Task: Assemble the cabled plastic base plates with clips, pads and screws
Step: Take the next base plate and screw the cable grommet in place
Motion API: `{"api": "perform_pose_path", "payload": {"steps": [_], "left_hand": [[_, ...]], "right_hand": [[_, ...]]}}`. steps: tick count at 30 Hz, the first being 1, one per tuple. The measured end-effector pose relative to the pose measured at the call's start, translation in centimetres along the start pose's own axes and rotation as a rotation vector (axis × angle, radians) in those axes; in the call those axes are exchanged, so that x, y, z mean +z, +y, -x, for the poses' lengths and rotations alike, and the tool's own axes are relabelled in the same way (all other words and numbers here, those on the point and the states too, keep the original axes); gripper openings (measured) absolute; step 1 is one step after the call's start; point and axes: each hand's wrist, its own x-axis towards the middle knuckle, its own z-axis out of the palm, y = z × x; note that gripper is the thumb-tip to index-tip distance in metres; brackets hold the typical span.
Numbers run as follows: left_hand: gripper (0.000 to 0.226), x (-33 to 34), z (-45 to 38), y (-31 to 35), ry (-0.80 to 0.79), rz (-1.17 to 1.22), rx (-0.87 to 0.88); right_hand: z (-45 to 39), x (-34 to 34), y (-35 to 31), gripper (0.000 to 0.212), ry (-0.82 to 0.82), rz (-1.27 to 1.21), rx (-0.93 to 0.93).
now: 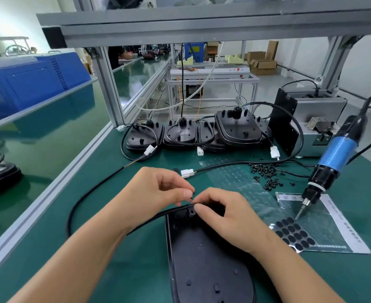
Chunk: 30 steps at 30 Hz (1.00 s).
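A black plastic base plate (204, 259) lies in front of me on the green mat, its black cable (88, 195) looping off to the left. At the plate's far edge sits a small black clip (191, 212) over the cable. My left hand (158, 189) pinches a tiny black screw (193, 193) between thumb and forefinger just above that clip. My right hand (226, 215) rests on the plate's far right corner, with fingertips pressing beside the clip. A pile of black screws (265, 173) and a sheet of round black pads (293, 234) lie to the right.
A blue electric screwdriver (331, 162) hangs tip-down over the pad sheet at the right. Several cabled base plates (202, 133) stand in a row at the back, with white connectors (188, 172) in front. A grey screw feeder box (315, 123) is at the back right.
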Motion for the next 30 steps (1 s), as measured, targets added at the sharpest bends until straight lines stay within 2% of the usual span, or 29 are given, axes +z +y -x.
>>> {"api": "perform_pose_path", "payload": {"steps": [2, 3, 6, 8, 10, 11, 13, 16, 17, 18, 21, 23, 27, 30], "left_hand": [[0.012, 0.0, 0.5, -0.1, 0.051, -0.014, 0.019], [0.012, -0.1, 0.7, -0.1, 0.076, -0.007, 0.018], [0.012, -0.3, 1.2, 0.0, 0.109, 0.048, -0.004], [0.011, -0.2, 1.2, 0.2, 0.110, 0.076, -0.023], [0.011, 0.0, 0.9, 0.4, 0.111, 0.104, -0.028], [0.012, 0.2, 0.8, 0.5, 0.106, 0.126, -0.031], [0.013, 0.6, 0.6, 0.8, 0.089, 0.161, -0.035], [0.016, 1.3, 0.4, 1.2, 0.059, 0.199, -0.037], [0.018, 1.5, 0.4, 1.3, 0.057, 0.206, -0.034], [0.020, 1.7, 0.4, 1.3, 0.062, 0.206, -0.031], [0.026, 1.9, 0.4, 1.4, 0.075, 0.230, -0.030], [0.023, 2.0, 0.5, 1.4, 0.056, 0.280, -0.021], [0.017, 2.7, 0.8, 1.7, 0.042, 0.347, 0.027], [0.019, 3.5, 1.0, 1.9, 0.044, 0.332, 0.070]], "right_hand": [[0.0, -0.4, 0.0, 0.014, 0.055, -0.015, -0.010], [-0.1, -1.0, 0.0, 0.016, 0.160, -0.053, -0.004], [-0.4, -4.6, 1.1, 0.016, 0.741, -0.165, 0.089], [-0.3, -7.3, 2.8, 0.015, 1.109, -0.142, 0.154], [0.2, -9.4, 4.6, 0.015, 1.330, -0.077, 0.235], [0.4, -10.3, 5.4, 0.014, 1.388, -0.069, 0.289], [0.7, -11.5, 6.5, 0.020, 1.411, -0.090, 0.437], [0.6, -12.0, 6.9, 0.056, 1.277, -0.229, 0.650], [0.5, -11.9, 6.8, 0.062, 1.233, -0.248, 0.679], [0.3, -11.7, 6.7, 0.059, 1.197, -0.270, 0.691], [-0.2, -11.5, 6.1, 0.030, 1.131, -0.584, 0.601], [-0.5, -11.2, 4.8, 0.021, 1.089, -0.846, 0.529], [-1.4, -10.6, 0.9, 0.014, 0.965, -1.216, 0.265], [-2.1, -9.3, -2.2, 0.021, 0.805, -1.426, 0.022]]}}
